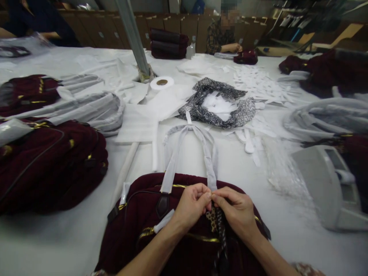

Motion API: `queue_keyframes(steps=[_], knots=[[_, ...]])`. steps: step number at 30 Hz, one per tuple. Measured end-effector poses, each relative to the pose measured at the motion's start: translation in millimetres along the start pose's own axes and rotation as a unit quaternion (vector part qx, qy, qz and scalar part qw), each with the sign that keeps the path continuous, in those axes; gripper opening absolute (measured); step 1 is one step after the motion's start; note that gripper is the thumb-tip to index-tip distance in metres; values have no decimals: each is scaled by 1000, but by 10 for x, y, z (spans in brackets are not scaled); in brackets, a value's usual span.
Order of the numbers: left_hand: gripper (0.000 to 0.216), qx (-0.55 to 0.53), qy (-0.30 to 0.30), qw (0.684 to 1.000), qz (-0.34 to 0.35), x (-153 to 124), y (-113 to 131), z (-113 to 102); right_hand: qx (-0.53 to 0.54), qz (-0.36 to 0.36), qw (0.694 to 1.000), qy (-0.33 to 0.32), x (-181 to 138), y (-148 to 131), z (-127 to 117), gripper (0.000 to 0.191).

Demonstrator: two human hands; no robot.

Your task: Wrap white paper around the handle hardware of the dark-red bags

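At six o'clock a plump dark-red velvet bag (138, 237) with gold zips lies on the white bench (71, 237), and its looped handle (208, 153), wound in pale tissue-like paper, stretches flat toward twelve o'clock. The left hand (191, 205) and right hand (237, 211) meet at the handle's right foot, each grip narrowed to a fingertip pinch on the paper wrap, just above a leopard-print patch (212, 220) and a black-and-white braided cord (222, 230). At nine o'clock sits a soft heap of matching velvet bags (48, 165), at eleven a white paper roll (162, 82), and at one o'clock a speckled black-and-white tweed piece (244, 113).
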State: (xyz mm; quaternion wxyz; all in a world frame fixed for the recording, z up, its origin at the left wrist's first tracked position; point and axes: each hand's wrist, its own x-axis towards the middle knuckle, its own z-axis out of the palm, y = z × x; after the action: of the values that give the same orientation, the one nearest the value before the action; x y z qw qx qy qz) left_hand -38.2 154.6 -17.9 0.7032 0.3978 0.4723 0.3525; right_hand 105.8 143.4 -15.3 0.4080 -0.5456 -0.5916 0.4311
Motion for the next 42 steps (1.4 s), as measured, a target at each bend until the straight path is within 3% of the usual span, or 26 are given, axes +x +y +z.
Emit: queue_keyframes(steps=[3,6,11,14,16,18,20,22,24,27,29,34,36,39,42], knots=[[24,-28,8,1000,7,69,10,12,5,-16,999,39,41,41,42,18],[28,-61,7,998,29,132,9,32,18,13,998,57,130,37,31,27],[39,-98,71,989,83,-88,227,-55,38,34,990,132,154,-19,-270,48],[35,34,164,975,148,-491,413,-290,-81,34,983,162,-47,50,-541,47],[33,179,253,934,178,-783,426,-492,-163,51,974,148,-247,136,-664,48],[34,304,324,878,179,-1019,312,-656,-222,36,963,150,-445,192,-699,46],[35,350,349,856,151,-1167,115,-722,-261,-14,947,185,-593,166,-647,38],[36,350,338,862,143,-1231,-72,-669,-267,-45,940,207,-666,54,-536,31],[35,346,327,867,148,-1229,-166,-524,-246,-24,953,175,-669,-92,-406,28],[35,349,303,869,176,-1132,-115,-239,-255,13,963,84,-605,-230,-233,27],[38,345,257,878,210,-1013,-44,-61,-289,14,955,64,-557,-231,-150,28],[52,218,108,959,146,-599,-93,229,-260,29,963,66,-470,-153,-88,26],[55,148,109,973,138,-462,-171,281,-194,42,978,66,-439,-160,-98,27],[61,33,137,985,101,-379,-258,319,-2,103,994,42,-398,-175,-95,30],[64,-30,123,986,106,-431,-258,316,209,187,960,-17,-386,-148,-50,32]])
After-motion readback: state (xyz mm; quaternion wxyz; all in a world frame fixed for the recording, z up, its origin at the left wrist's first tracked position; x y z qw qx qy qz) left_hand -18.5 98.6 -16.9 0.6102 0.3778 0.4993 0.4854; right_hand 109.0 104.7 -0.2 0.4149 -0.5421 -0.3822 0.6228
